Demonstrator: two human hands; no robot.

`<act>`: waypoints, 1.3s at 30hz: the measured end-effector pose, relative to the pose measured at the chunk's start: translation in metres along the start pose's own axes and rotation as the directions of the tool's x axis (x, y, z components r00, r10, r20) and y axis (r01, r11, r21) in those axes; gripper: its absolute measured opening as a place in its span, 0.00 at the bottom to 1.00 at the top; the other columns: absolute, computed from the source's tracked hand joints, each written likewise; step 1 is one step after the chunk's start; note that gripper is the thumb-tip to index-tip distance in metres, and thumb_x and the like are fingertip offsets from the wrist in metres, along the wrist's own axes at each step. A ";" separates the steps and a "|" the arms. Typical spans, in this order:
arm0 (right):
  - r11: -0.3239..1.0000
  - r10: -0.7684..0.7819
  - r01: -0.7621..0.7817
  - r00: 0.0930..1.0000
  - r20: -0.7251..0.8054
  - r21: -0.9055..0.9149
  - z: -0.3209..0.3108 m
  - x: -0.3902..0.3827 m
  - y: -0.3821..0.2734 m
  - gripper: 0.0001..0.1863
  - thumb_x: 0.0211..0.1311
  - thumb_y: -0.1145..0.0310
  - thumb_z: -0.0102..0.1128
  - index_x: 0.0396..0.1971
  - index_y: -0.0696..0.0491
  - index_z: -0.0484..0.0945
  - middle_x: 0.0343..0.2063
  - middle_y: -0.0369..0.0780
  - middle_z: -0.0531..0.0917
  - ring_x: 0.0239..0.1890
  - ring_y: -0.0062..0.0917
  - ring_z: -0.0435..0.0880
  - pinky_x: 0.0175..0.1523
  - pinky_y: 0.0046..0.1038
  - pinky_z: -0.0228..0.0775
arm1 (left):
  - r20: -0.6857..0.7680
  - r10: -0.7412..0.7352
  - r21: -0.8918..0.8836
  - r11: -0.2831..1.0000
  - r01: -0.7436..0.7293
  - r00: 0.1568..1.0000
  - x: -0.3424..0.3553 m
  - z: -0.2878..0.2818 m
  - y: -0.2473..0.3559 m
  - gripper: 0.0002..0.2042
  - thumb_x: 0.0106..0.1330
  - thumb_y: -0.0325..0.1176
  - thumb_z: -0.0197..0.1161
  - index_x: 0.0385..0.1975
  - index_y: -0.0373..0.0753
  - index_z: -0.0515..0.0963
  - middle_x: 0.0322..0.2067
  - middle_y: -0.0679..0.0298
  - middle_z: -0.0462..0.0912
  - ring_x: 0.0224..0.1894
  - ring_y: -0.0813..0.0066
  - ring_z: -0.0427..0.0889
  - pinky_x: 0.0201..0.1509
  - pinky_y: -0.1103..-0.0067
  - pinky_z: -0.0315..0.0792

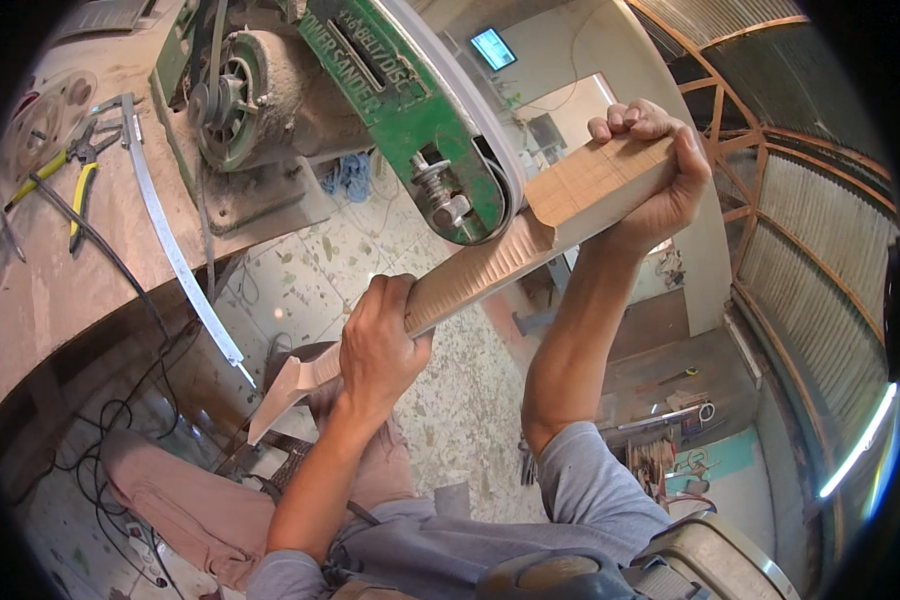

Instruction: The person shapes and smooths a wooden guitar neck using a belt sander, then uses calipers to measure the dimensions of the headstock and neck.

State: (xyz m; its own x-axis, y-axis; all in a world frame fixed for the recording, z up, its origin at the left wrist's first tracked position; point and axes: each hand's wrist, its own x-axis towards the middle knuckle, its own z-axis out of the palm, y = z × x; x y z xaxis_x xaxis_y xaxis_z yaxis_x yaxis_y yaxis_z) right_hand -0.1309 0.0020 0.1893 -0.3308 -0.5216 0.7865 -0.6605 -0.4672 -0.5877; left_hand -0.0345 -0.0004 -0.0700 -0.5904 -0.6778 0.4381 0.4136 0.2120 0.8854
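Observation:
A long shaped piece of wood point(490, 262) runs slantwise across the middle, its right end raised higher. My left hand point(380, 335) is wrapped round its lower left part, and a flared end sticks out beyond the fist. Around the thick square end at the upper right, my right hand point(667, 170) is closed, with fingers over the top. The green belt sander point(420, 140) stands just above, its belt point(505, 150) rounding the roller end. There the belt meets or nearly meets the wood's curved step; whether they touch I cannot tell.
A dusty workbench point(70, 290) at the left carries a motor point(255, 100), pliers point(85, 175) and a long metal strip point(165, 230) overhanging its edge. Cables point(100, 440) trail to the floor. Against the right wall, a shelf point(660, 385) holds tools. A small screen point(493, 49) glows at the back.

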 end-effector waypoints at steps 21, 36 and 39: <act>0.989 -0.048 0.046 0.999 -0.009 -0.140 -0.004 0.002 0.005 0.19 0.68 0.57 0.51 0.29 0.60 0.78 0.30 0.43 0.75 0.38 0.31 0.75 0.42 0.35 0.71 | 0.032 -0.001 -0.049 0.999 0.003 0.999 0.008 0.002 -0.005 0.21 0.50 0.22 0.70 0.47 0.35 0.77 0.40 0.49 0.82 0.41 0.45 0.85 0.44 0.62 0.78; 0.971 -0.089 0.082 0.996 -0.023 -0.224 -0.004 -0.002 0.005 0.22 0.73 0.60 0.48 0.30 0.64 0.81 0.32 0.46 0.76 0.39 0.33 0.77 0.42 0.35 0.73 | 0.044 0.022 -0.097 0.995 -0.018 0.999 0.009 0.009 -0.014 0.19 0.52 0.22 0.69 0.46 0.34 0.76 0.39 0.49 0.82 0.40 0.46 0.85 0.43 0.62 0.79; 0.957 -0.109 0.099 0.994 -0.020 -0.272 -0.004 -0.003 0.006 0.22 0.74 0.60 0.48 0.30 0.64 0.81 0.32 0.46 0.76 0.39 0.33 0.77 0.42 0.34 0.74 | 0.044 0.028 -0.101 0.995 -0.024 0.999 0.009 0.009 -0.014 0.19 0.52 0.22 0.69 0.46 0.34 0.76 0.39 0.49 0.82 0.40 0.46 0.85 0.43 0.63 0.79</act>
State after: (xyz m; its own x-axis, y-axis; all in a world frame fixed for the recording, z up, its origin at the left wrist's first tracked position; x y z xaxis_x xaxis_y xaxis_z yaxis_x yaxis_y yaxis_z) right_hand -0.1366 0.0033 0.1844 -0.2705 -0.4530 0.8495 -0.8484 -0.3048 -0.4327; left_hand -0.0525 -0.0033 -0.0770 -0.6083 -0.6400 0.4695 0.4957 0.1556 0.8544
